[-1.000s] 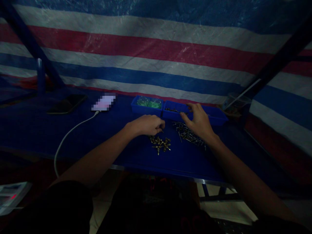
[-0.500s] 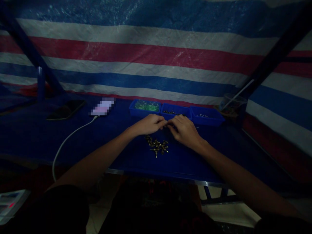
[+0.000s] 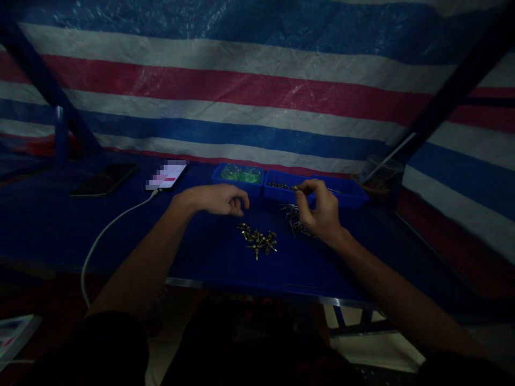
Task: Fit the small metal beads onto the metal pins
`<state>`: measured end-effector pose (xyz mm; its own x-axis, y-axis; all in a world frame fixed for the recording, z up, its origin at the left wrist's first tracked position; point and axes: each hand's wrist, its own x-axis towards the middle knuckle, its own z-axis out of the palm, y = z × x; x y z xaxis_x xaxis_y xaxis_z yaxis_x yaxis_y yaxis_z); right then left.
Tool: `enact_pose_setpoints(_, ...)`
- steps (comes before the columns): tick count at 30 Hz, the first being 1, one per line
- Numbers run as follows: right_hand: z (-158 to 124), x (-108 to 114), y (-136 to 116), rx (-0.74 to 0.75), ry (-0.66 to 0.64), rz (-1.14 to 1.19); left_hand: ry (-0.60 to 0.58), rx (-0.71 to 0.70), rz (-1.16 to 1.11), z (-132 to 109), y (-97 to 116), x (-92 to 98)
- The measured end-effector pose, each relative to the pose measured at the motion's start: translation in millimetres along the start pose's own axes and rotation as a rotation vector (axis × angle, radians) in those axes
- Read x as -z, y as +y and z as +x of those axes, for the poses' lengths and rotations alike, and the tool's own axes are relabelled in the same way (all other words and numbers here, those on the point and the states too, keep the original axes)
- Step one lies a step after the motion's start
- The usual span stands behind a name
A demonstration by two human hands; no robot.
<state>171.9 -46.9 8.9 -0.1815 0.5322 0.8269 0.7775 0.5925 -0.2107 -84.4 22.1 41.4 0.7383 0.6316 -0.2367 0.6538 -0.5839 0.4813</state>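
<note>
My right hand pinches a small brass-coloured fitting between thumb and fingertips, at the front of the middle blue bin. Similar small brass pieces lie inside that bin. Under and beside this hand is a heap of thin silvery pins on the blue tabletop. To the left, my left hand hovers over the table with fingers loosely bent and apart, nothing visible in them. Just below and right of it lies a pile of brass fittings with narrow stems.
A left blue bin holds green items in clear plastic; a right blue bin holds a few thin pins. Farther left lie a lit phone with a white cable and a dark phone. A clear cup stands back right.
My hands were together over the table and have parted. The left moved left; the right moved right and up towards the middle bin with the brass fitting, uncovering the pins.
</note>
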Motion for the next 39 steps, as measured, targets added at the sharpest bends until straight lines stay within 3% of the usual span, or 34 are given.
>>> enact_pose_setpoints(3,6,11,3,-0.001,0.262,-0.104,-0.092,0.01,-0.013,4,6,-6.2)
enact_pose_setpoints(5,13,16,11,-0.045,0.286,-0.187,-0.128,-0.004,0.002,7,12,-10.4)
enact_pose_setpoints(10,22,13,38,-0.213,-0.171,-0.441,-0.09,0.001,0.06,12,9,-11.6)
enact_pose_setpoints(13,15,9,42,-0.255,-0.297,-0.436,-0.016,0.029,0.07,14,0,-10.2)
enact_pose_setpoints(18,6,1,19,-0.162,-0.346,-0.304,-0.025,-0.029,0.035,19,-2,-13.0)
enact_pose_setpoints(22,0,-9,4,-0.06,-0.471,-0.164,0.009,-0.089,0.074,24,3,-19.2)
enact_pose_setpoints(27,-7,-16,-2,-0.008,-0.572,-0.094,0.195,-0.177,0.125,31,7,-27.7)
enact_pose_setpoints(34,-5,-15,-16,-0.073,-0.58,-0.132,0.514,-0.17,0.024,38,29,-38.8)
enact_pose_setpoints(39,-8,-18,-23,-0.098,-0.541,-0.263,0.54,-0.191,0.089,41,37,-48.7)
